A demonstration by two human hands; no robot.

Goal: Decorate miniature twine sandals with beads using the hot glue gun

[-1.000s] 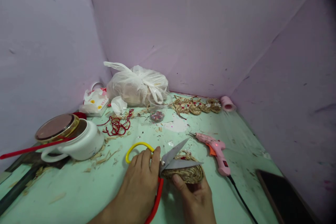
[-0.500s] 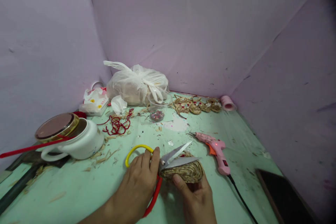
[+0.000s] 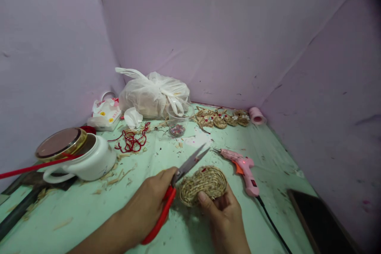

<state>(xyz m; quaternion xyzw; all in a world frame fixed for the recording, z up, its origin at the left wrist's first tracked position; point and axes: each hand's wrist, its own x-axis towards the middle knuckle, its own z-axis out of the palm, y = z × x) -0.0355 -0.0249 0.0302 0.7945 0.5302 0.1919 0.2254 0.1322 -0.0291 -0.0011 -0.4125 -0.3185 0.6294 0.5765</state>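
Observation:
My left hand (image 3: 150,202) grips the red-handled scissors (image 3: 172,184). Their grey blades are closed and point up and right, just left of a woven straw heart (image 3: 204,184). My right hand (image 3: 222,214) holds that heart from below, thumb pressed on its lower rim, tilting it toward me over the green table (image 3: 89,214).
A pink glue gun (image 3: 242,168) with a black cord lies right of the heart. At left stand a white pot with a brass lid (image 3: 77,154) and a red strip. Farther back are a white plastic bag (image 3: 153,95), red thread (image 3: 132,141), finished straw pieces (image 3: 220,119) and a pink spool (image 3: 256,116).
The scissors' blades closed and swung off the heart to its left. The yellow handle loop is no longer seen. The heart now shows its full face.

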